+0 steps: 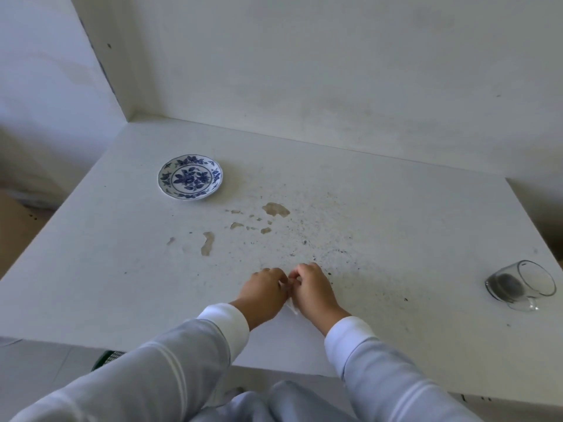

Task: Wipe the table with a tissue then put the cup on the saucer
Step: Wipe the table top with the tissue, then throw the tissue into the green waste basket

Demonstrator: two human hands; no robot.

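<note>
My left hand (264, 290) and my right hand (313, 289) meet near the front middle of the white table (426, 214), both pinching a small white tissue (291, 305), most of it hidden between them. Beyond the hands lie brown spill patches (275, 209) and dark specks. A blue-and-white flowered saucer (190, 177) sits at the back left. A clear glass cup (521, 284) lies tipped on its side at the right edge, with dark residue inside.
A white wall runs along the table's far side and a white panel rises at the back left corner. The table's front edge is close to my sleeves. Something green with a grid shows under the front edge (107, 358).
</note>
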